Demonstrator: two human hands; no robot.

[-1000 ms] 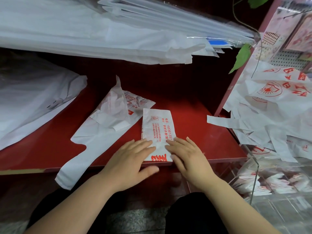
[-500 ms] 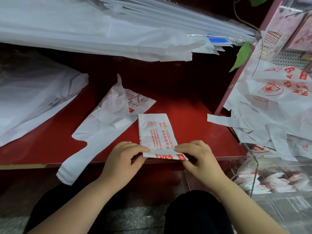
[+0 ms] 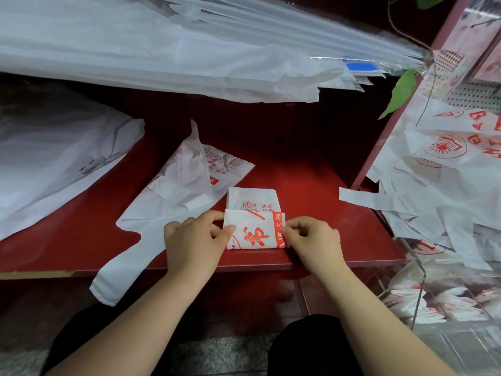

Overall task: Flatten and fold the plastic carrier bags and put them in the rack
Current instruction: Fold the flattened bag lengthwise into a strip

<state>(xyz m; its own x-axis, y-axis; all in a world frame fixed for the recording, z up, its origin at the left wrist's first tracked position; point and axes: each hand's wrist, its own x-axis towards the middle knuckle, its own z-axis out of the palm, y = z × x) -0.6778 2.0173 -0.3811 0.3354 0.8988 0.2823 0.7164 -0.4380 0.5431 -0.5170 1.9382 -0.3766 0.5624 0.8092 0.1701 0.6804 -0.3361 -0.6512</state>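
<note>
Pinching a bag (image 3: pixel 254 232) at both sides, the left hand (image 3: pixel 195 240) and right hand (image 3: pixel 314 240) hold its near flap doubled over the rest, thumbs and curled fingers gripping the flap's left and right edges. The bag lies near the front edge of a red shelf (image 3: pixel 311 180), its length running away from the person, fold line crosswise, red print up. A second bag (image 3: pixel 173 202) lies unfolded just left, one handle overhanging the shelf.
</note>
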